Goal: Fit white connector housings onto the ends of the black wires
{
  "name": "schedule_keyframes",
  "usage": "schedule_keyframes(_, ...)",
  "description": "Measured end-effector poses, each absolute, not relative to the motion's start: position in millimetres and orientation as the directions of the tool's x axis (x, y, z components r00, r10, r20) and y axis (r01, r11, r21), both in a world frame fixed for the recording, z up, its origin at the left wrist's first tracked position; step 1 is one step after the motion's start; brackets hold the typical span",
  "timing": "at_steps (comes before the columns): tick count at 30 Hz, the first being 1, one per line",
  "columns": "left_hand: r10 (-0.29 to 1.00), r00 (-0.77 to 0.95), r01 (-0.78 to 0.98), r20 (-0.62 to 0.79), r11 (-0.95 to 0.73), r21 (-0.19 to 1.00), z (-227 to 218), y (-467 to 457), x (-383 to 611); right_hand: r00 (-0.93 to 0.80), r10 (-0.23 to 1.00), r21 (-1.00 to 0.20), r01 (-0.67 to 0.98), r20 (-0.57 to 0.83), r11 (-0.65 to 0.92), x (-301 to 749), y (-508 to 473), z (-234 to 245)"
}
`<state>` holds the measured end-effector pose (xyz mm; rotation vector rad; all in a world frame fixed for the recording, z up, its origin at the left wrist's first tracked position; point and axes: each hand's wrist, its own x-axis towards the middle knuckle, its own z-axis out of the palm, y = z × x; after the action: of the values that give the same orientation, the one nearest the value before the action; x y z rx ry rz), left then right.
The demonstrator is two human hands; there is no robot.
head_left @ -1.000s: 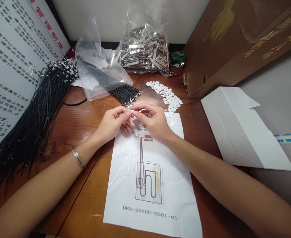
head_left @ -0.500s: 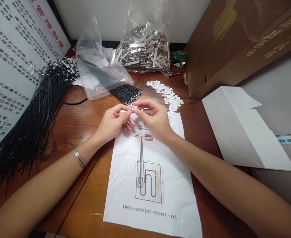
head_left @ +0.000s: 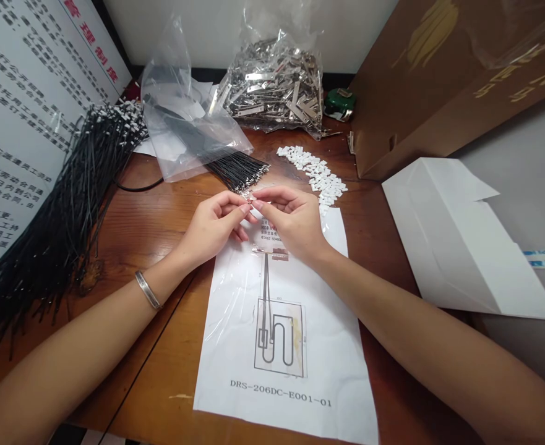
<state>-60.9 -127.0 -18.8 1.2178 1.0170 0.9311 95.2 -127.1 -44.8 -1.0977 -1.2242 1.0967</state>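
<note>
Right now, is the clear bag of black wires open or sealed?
Open. The clear bag lies on its side and the black wires stick out of its mouth onto the wooden table.

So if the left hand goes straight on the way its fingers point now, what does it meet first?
The left hand points right and a little away, so it would meet the right hand's fingertips at once; they nearly touch around a small part too tiny to identify. Depth looks equal, though uncertain.
</note>
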Motion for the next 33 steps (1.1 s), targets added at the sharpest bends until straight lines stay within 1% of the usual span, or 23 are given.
schedule_keyframes(8,0.95,0.295,-0.033,-0.097,0.111,0.993,-19.9,-127.1,-60.8,0.033,0.988,-0.985,-0.077,0.153,0.155,94.7,-126.6,-44.7)
schedule_keyframes(18,0.956,0.281,-0.035,-0.083,0.097,0.995,-19.4,-127.2,-60.0,0.029,0.987,-0.988,-0.017,0.155,0.156,95.5,-127.2,-43.2)
schedule_keyframes(24,0.957,0.28,-0.048,-0.074,0.091,0.995,-19.7,-127.4,-60.1,0.029,0.992,-0.992,-0.024,0.124,0.125,95.3,-128.0,-42.3)
schedule_keyframes(33,0.961,0.263,-0.041,-0.083,0.097,0.994,-19.1,-128.0,-59.3,0.026,0.989,-0.989,-0.008,0.144,0.145,95.5,-128.3,-42.9)
